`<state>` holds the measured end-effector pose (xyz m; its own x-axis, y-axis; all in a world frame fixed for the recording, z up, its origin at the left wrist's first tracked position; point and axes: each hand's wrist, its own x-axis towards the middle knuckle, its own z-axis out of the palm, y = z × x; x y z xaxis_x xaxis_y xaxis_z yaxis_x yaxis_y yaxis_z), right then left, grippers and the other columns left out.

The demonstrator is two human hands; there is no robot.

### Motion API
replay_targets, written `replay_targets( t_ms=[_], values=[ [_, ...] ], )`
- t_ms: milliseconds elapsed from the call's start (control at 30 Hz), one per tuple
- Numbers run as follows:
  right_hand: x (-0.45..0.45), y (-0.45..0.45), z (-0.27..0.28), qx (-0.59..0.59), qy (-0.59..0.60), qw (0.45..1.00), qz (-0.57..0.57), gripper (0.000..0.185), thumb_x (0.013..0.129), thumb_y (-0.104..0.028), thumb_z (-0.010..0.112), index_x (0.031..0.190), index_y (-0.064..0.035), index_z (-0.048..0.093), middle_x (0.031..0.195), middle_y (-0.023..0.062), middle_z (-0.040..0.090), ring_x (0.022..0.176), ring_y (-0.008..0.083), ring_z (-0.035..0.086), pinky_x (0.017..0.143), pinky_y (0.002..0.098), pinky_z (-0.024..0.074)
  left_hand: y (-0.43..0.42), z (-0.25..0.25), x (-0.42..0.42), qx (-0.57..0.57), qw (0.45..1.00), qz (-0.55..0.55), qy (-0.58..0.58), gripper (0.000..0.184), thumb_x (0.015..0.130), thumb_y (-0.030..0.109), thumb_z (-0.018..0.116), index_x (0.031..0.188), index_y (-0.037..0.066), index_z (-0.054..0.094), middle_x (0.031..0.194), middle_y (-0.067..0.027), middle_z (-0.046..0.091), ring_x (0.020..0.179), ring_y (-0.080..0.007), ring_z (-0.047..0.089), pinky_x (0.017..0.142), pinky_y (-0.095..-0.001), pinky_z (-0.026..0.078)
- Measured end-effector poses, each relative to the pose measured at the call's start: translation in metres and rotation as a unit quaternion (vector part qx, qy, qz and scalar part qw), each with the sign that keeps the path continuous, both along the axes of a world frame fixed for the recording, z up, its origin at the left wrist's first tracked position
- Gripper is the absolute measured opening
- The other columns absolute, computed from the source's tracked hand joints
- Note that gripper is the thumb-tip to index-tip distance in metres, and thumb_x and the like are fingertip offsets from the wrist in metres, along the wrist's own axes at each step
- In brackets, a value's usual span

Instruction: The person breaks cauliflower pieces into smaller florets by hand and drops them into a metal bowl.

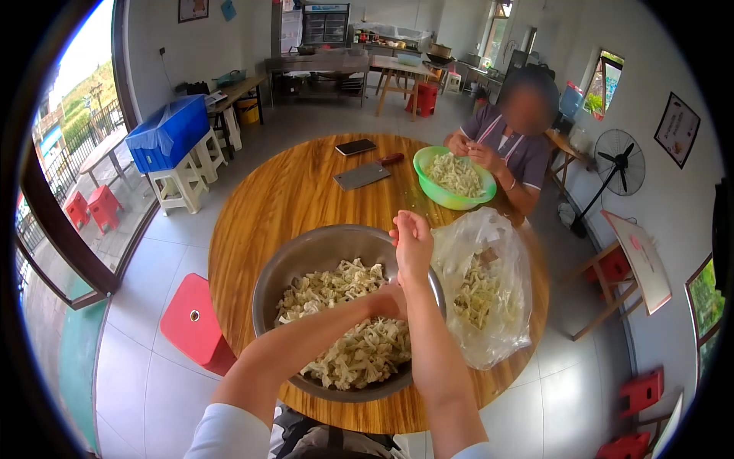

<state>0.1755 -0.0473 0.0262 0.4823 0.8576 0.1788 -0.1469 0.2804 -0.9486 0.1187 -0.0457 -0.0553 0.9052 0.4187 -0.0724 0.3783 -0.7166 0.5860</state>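
A wide metal basin (269, 306) holding many cauliflower florets (359, 352) stands on the round wooden table in front of me. My left hand (391, 301) reaches over the florets at the basin's right side. Its fingers are hidden behind my right forearm. Raised above the basin's right rim, my right hand (413, 236) has its fingers curled in; I cannot make out what, if anything, is in them. Just right of the basin lies a clear plastic bag (508, 306) with pale yellow-green cauliflower pieces (478, 294) in it.
Across the round table (245, 206), a person (527, 145) works with both hands over a green bowl (424, 187) of pale pieces. A cleaver (362, 177) and a phone (355, 146) lie farther back. A red stool (195, 321) stands at the left, a fan (619, 161) at the right.
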Motion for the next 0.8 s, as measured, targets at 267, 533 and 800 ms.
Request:
replay_targets(
  t_ms=[267,533,800],
  values=[
    [0.000,-0.001,0.001,0.000,0.002,1.000,0.009,0.021,0.088,-0.021,0.056,0.098,-0.0032,0.057,0.086,0.0029,0.058,0.065,0.0083,0.053,0.057,0.0206,0.0408,0.005,-0.041,0.015,-0.131,0.991,-0.014,0.031,0.033,0.073,0.034,0.062,0.089,0.005,0.061,0.093,-0.0144,0.062,0.088,-0.0294,0.054,0.078,-0.0368,0.043],
    [0.001,0.000,-0.002,-0.003,-0.004,1.000,0.014,0.021,0.087,-0.020,0.057,0.100,-0.0037,0.057,0.087,0.0025,0.058,0.066,0.0085,0.054,0.057,0.0212,0.0411,-0.021,-0.019,0.010,-0.100,0.988,-0.067,-0.100,0.032,0.070,0.028,0.068,0.089,0.004,0.061,0.092,-0.0116,0.062,0.083,-0.0268,0.055,0.075,-0.0370,0.043],
    [0.006,0.003,-0.007,0.001,-0.015,1.000,0.002,0.024,0.087,-0.023,0.057,0.102,-0.0045,0.057,0.089,0.0032,0.059,0.067,0.0088,0.055,0.059,0.0237,0.0431,-0.003,-0.079,0.030,-0.040,0.982,-0.006,-0.183,0.030,0.073,0.025,0.067,0.095,0.005,0.059,0.094,-0.0104,0.061,0.086,-0.0260,0.056,0.077,-0.0369,0.044]
  ],
)
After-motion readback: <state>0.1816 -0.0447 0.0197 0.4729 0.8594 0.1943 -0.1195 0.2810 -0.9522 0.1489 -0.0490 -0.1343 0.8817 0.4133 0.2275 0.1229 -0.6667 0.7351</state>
